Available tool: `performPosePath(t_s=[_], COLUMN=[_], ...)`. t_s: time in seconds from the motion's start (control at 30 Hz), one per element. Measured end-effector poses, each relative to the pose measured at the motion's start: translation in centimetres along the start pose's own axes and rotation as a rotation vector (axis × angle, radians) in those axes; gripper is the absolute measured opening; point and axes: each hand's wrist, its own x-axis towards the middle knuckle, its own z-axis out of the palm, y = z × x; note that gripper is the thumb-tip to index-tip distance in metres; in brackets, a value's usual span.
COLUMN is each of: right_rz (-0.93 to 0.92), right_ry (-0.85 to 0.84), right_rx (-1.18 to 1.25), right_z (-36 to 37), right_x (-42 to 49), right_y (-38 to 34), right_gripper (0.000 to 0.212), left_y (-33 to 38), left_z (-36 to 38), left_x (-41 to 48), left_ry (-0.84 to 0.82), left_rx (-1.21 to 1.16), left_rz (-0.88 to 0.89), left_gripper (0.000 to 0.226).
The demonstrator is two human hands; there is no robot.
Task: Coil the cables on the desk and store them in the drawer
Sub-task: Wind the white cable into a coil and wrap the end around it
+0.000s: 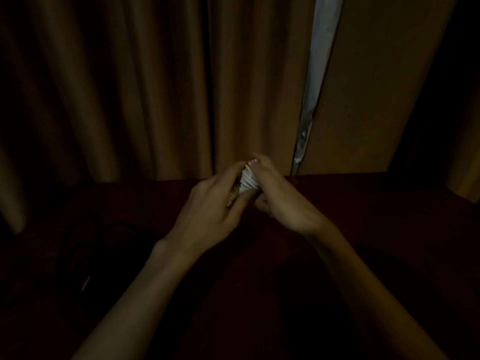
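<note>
My left hand and right hand both curl around a tight white cable bundle, its ribbed loops fanned between my fingers above the dark red desk. A black cable lies in slack loops at left, before pleated brown curtains.

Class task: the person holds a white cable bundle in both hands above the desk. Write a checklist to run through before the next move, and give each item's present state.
1. Loops of the white cable gathered: ok, they fan out between the hands.
2. Hold by the left hand: ok, it pinches the bundle.
3. Hold by the right hand: ok, its fingers curl round the bundle.
4. Loose end tucked in: cannot tell, the hands hide it.
5. Storing of the dark cable: not ok, it lies on the desk at the left.
6. Drawer open: cannot tell, not in view.
</note>
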Motion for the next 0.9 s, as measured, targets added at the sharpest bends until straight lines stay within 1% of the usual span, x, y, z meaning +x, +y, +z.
performPosePath(t_s=[0.1, 0.17, 0.23, 0.3, 0.37, 0.4, 0.47, 0.53, 0.6, 0.67, 0.7, 0.77, 0.8, 0.83, 0.9], right_rz=[0.017, -0.019, -0.062, -0.113, -0.166, -0.201, -0.249, -0.277, -0.317, -0.314, -0.289, -0.245, -0.229, -0.213, -0.158], right_ry=[0.015, 0.028, -0.002, -0.003, 0.051, 0.086, 0.145, 0.178, 0.191, 0.129, 0.066, -0.076, -0.114, -0.127, -0.069], right_rx=[0.224, 0.262, 0.253, 0.226, 0.157, 0.110, 0.058, 0.010, -0.094, -0.142, -0.107, -0.019, -0.002, 0.012, 0.047], right_z=[0.0, -0.2, -0.7, -1.1, -1.3, -1.3, -0.9, -0.4, -0.1, -0.1, -0.3, -0.7, -1.0, -1.1, -1.3], right_x=[0.3, 0.2, -0.1, -0.2, -0.3, -0.2, -0.1, 0.0, 0.1, 0.2, 0.1, -0.3, -0.4, -0.6, -0.5], right_y=[0.0, 0.2, 0.2, 0.3, 0.3, 0.3, 0.3, 0.4, 0.7, 0.9, 0.8, 0.6, 0.5, 0.4, 0.4], right_gripper=[0.053, 0.051, 0.050, 0.043, 0.038, 0.037, 0.039, 0.043, 0.047, 0.056, 0.061, 0.067, 0.068, 0.068, 0.064], left_y=[0.6, 0.8, 0.9, 0.9, 1.1, 1.3, 1.7, 2.3, 2.5, 2.4, 2.2, 1.9, 1.8, 1.7, 1.8], left_z=[0.2, 0.3, 0.3, 0.0, -0.1, 0.0, 0.4, 0.8, 1.0, 1.0, 1.0, 0.7, 0.5, 0.4, 0.2], left_x=[0.1, 0.3, 0.4, 0.6, 0.8, 0.9, 1.0, 1.1, 1.2, 1.3, 1.3, 1.5, 1.5, 1.5, 1.5], left_ry=[0.063, 0.053, -0.001, -0.039, -0.080, -0.097, -0.095, -0.048, 0.004, 0.051, 0.073, 0.105, 0.109, 0.106, 0.098], left_rx=[-0.152, -0.326, -0.520, -0.724, -0.892, -0.946, -0.990, -0.971, -0.941, -0.932, -0.928, -0.948, -0.973, -1.003, -1.074], left_rz=[-0.120, -0.225, -0.310, -0.387, -0.482, -0.521, -0.578, -0.625, -0.663, -0.684, -0.691, -0.712, -0.719, -0.719, -0.689], left_gripper=[0.040, 0.039, 0.035, 0.030, 0.029, 0.033, 0.045, 0.052, 0.044, 0.031, 0.028, 0.030, 0.033, 0.037, 0.042])
